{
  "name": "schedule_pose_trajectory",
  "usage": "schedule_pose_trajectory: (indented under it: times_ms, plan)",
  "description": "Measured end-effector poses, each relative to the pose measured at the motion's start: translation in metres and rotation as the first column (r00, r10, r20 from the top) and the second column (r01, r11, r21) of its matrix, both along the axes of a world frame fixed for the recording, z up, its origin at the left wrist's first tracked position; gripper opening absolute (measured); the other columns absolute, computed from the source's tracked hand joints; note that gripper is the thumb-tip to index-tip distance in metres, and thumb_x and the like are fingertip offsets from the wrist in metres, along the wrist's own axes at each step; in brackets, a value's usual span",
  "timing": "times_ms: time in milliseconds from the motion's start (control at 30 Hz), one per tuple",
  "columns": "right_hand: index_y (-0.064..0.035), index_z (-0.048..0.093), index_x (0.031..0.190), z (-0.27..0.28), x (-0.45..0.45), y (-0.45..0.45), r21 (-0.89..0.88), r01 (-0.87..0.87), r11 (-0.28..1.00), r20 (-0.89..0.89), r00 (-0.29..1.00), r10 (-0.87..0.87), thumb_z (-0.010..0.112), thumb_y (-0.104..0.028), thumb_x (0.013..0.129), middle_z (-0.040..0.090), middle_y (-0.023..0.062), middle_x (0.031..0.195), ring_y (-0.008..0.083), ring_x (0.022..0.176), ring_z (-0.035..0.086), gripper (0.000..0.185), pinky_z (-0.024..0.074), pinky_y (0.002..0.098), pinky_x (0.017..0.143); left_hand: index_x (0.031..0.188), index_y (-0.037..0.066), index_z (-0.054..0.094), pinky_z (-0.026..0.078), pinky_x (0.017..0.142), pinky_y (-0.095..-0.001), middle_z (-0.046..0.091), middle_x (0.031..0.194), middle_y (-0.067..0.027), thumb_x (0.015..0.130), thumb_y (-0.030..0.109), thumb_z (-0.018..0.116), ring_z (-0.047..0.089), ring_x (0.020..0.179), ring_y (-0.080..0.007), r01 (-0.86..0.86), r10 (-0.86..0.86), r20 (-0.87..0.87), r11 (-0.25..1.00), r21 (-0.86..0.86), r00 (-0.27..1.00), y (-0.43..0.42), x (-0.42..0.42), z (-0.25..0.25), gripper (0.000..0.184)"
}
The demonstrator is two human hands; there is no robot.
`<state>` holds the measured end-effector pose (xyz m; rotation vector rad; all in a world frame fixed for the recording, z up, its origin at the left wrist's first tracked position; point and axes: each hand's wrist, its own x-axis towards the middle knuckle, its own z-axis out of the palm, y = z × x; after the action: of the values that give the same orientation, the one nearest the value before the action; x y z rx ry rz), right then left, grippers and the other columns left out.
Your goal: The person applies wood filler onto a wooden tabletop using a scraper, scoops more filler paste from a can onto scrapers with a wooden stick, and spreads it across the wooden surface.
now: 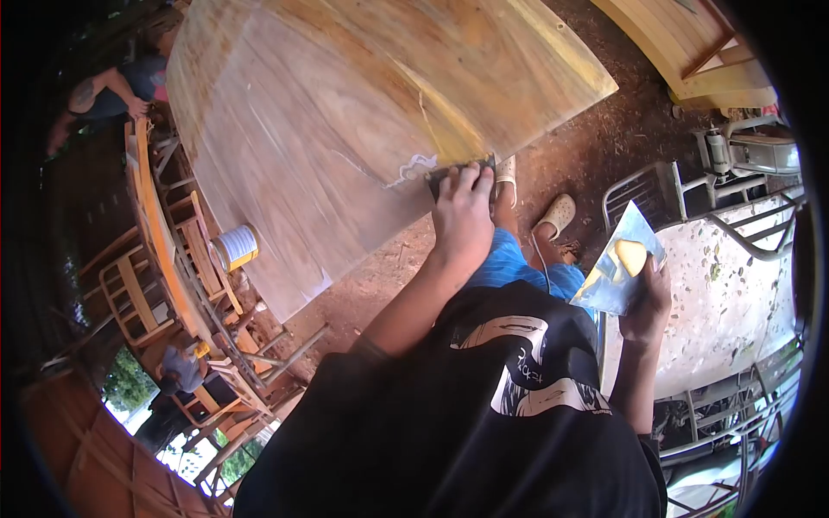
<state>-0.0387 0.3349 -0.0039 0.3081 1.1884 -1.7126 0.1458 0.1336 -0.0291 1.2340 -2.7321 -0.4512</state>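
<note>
Far left, the tin (235,248) sits right at the wooden panel's (311,129) left edge; one bump could send it over. Now the left hand (466,207), fingers bunched on a dark spreader (438,187), midway along the panel's near edge: overrun that edge and the tool may drop, dragging paste with it! And right, clear of the panel, the right hand (649,302) pinches a metal plate (609,289); too much tilt could slide the yellow paste (631,255) off.

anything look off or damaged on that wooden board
A jagged whitish mark on the wooden board, near the left hand, breaks up the grain; whether it's damage or just a smear, I can't tell.
</note>
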Motion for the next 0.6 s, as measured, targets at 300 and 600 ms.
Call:
schedule_pose_trajectory:
  times_ms: [300,600]
  plan:
    - [0.0021,0.047,0.112,0.007,-0.004,0.019,-0.036,0.045,0.998,-0.074,0.996,-0.048,0.049,-0.019,0.090,0.058,0.0118,0.105,0.0181,0.094,0.058,0.031,0.0454,0.0307,0.084,0.110,0.004,0.059,0.048,0.076,-0.0402,0.061,0.099,-0.0229,0.071,0.009,0.057,0.059,0.093,-0.0350,-0.181,0.166,0.244,0.983,0.042,0.955,-0.213,0.049,0.028,0.039]
    - [0.0009,0.053,0.105,0.022,-0.008,0.020,0.001,0.054,0.999,-0.092,0.994,-0.054,0.049,-0.022,0.091,0.061,0.0087,0.099,0.0150,0.088,0.059,0.027,0.0453,0.0290,0.080,0.108,-0.003,0.061,0.048,0.073,-0.0248,0.065,0.095,-0.0122,0.062,-0.008,0.057,0.060,0.084,-0.0152,0.048,-0.102,0.058,0.801,0.596,0.993,-0.164,0.007,0.008,0.046]
